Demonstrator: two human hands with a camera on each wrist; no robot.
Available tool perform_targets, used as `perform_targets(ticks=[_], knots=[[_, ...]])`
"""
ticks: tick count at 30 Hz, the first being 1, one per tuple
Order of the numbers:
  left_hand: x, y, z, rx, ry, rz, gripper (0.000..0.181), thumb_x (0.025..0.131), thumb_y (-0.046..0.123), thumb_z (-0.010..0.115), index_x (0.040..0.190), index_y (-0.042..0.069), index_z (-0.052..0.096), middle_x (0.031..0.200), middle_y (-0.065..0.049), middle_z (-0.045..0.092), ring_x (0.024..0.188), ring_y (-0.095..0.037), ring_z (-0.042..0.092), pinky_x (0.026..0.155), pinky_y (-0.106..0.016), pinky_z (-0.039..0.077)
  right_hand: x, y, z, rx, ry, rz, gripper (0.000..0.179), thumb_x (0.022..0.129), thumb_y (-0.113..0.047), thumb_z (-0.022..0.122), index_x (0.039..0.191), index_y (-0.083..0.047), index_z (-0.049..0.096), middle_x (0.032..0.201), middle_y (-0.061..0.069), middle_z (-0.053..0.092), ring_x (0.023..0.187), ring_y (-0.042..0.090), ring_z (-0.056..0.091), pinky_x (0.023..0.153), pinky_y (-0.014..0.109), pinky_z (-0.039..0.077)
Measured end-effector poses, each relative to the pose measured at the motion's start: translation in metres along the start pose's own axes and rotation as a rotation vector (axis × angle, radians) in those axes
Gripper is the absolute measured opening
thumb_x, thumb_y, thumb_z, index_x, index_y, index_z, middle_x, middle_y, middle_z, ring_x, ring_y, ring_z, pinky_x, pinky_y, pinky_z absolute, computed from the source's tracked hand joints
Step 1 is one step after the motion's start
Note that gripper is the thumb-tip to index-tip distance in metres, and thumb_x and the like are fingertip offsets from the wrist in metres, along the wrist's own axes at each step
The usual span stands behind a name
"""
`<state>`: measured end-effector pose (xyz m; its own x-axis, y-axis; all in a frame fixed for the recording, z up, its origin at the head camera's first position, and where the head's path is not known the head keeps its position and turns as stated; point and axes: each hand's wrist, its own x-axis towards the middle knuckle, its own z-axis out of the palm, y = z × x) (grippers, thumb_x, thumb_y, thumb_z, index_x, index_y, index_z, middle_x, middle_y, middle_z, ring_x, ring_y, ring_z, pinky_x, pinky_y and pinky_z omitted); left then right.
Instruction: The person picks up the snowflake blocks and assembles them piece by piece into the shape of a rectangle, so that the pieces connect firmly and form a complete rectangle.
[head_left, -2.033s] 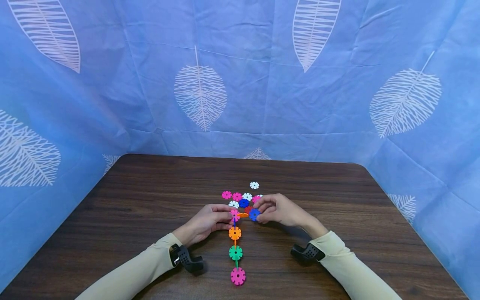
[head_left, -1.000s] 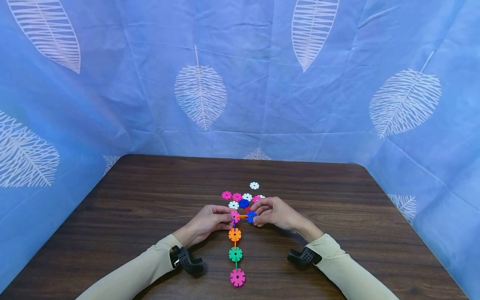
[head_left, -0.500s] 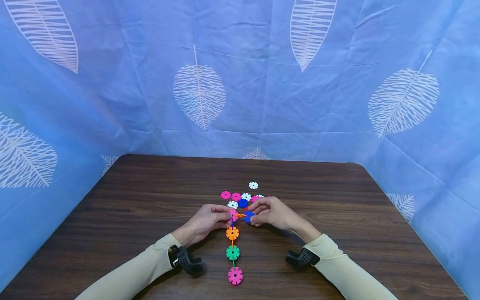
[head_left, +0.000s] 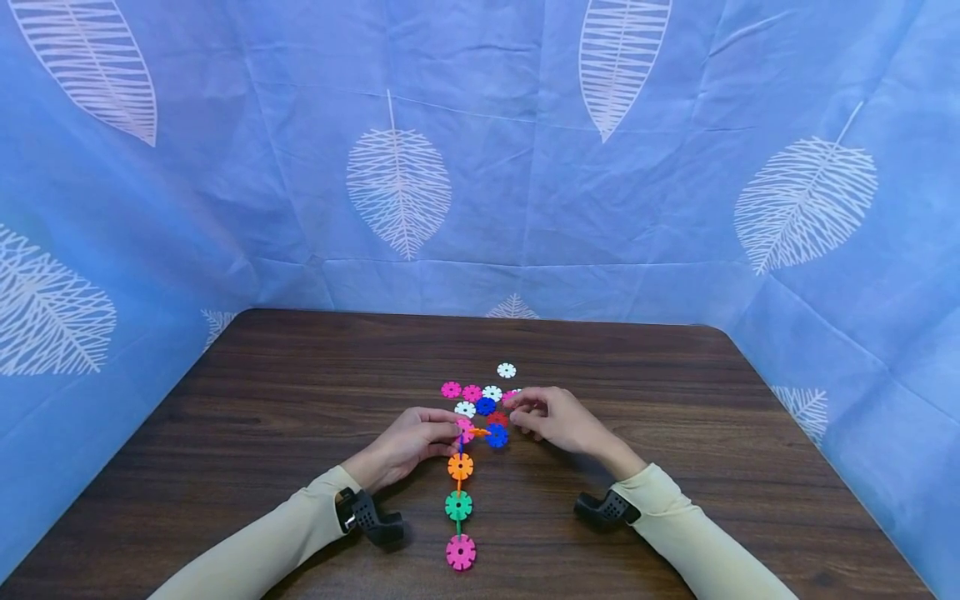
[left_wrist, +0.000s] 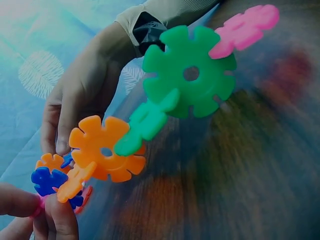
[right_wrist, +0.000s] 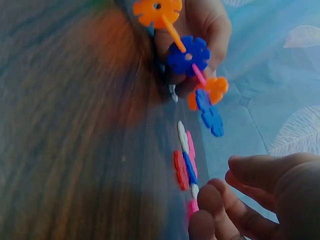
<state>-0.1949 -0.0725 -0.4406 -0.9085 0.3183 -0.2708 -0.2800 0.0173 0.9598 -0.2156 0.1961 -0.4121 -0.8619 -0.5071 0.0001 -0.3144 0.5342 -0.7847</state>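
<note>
My left hand [head_left: 408,446] pinches a pink notched snowflake disc [head_left: 466,430] at the top corner of a chain of interlocked discs. The chain hangs toward me through an orange disc [head_left: 460,467] and a green disc [head_left: 458,505] to a pink end disc [head_left: 461,552], with edge-on discs between them. To the right of the pinched piece an edge-on orange disc [head_left: 477,432] carries a blue disc [head_left: 497,436]. My right hand [head_left: 558,421] is apart from that blue disc, fingers loosely bent and holding nothing in the right wrist view. Its fingertips are near the loose discs.
Several loose discs lie behind the chain: a red one [head_left: 497,418], a blue one [head_left: 486,406], and white and pink ones [head_left: 472,392]. A white disc [head_left: 506,370] lies farthest back. The dark wooden table [head_left: 337,358] ends at a blue leaf-patterned cloth [head_left: 480,208].
My right hand brought the blue disc left onto the edge-on orange disc, then let go and drew back slightly up and right. The chain's lower end swung a little left; the left hand kept its pinch.
</note>
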Motion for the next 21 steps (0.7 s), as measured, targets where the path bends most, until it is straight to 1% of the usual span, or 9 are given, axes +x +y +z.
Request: perform_targets(ticks=[4, 7, 9, 13, 17, 21], knots=[[-0.001, 0.0, 0.001, 0.012, 0.0, -0.007, 0.029, 0.1, 0.009, 0.064, 0.124, -0.006, 0.068, 0.099, -0.009, 0.072, 0.081, -0.015, 0.066, 0.082, -0.028, 0.06, 0.002, 0.008, 0.001, -0.129, 0.036, -0.018, 0.028, 0.102, -0.023, 0.064, 0.128, -0.013, 0.07, 0.094, 0.0, 0.068, 0.07, 0.013, 0.056, 0.062, 0.026, 0.047], [-0.002, 0.0, 0.001, 0.012, 0.0, -0.012, 0.028, 0.1, 0.01, 0.064, 0.124, -0.005, 0.068, 0.098, -0.009, 0.072, 0.081, -0.015, 0.066, 0.083, -0.029, 0.06, 0.003, 0.013, 0.004, -0.208, 0.032, -0.04, 0.026, 0.102, -0.023, 0.064, 0.126, -0.016, 0.071, 0.091, -0.006, 0.064, 0.069, 0.01, 0.05, 0.062, 0.024, 0.041], [-0.002, -0.001, 0.001, 0.01, -0.002, -0.01, 0.029, 0.1, 0.011, 0.064, 0.124, -0.005, 0.068, 0.098, -0.008, 0.072, 0.081, -0.015, 0.066, 0.083, -0.029, 0.06, 0.004, 0.014, 0.006, -0.232, 0.019, -0.057, 0.025, 0.102, -0.022, 0.064, 0.125, -0.016, 0.072, 0.088, -0.007, 0.062, 0.065, 0.009, 0.047, 0.06, 0.023, 0.039], [-0.001, -0.001, 0.0, 0.004, -0.007, 0.001, 0.029, 0.1, 0.01, 0.064, 0.125, -0.006, 0.067, 0.097, -0.008, 0.072, 0.081, -0.015, 0.066, 0.083, -0.029, 0.06, 0.002, 0.013, 0.008, -0.259, 0.003, -0.089, 0.024, 0.102, -0.019, 0.064, 0.124, -0.017, 0.073, 0.087, -0.007, 0.062, 0.066, 0.01, 0.048, 0.06, 0.023, 0.04], [-0.001, -0.001, 0.001, 0.002, -0.013, 0.009, 0.03, 0.1, 0.01, 0.064, 0.125, -0.006, 0.067, 0.097, -0.008, 0.072, 0.081, -0.015, 0.066, 0.083, -0.029, 0.06, 0.0, 0.012, 0.008, -0.292, 0.004, -0.128, 0.025, 0.102, -0.018, 0.064, 0.124, -0.016, 0.074, 0.095, -0.006, 0.066, 0.072, 0.01, 0.049, 0.063, 0.024, 0.042], [0.0, -0.001, 0.001, -0.001, -0.014, 0.009, 0.03, 0.1, 0.009, 0.064, 0.125, -0.006, 0.067, 0.098, -0.008, 0.072, 0.082, -0.015, 0.066, 0.083, -0.029, 0.06, -0.001, 0.013, 0.009, -0.318, 0.002, -0.135, 0.024, 0.102, -0.019, 0.064, 0.123, -0.016, 0.074, 0.101, -0.006, 0.066, 0.076, 0.009, 0.049, 0.066, 0.024, 0.044]])
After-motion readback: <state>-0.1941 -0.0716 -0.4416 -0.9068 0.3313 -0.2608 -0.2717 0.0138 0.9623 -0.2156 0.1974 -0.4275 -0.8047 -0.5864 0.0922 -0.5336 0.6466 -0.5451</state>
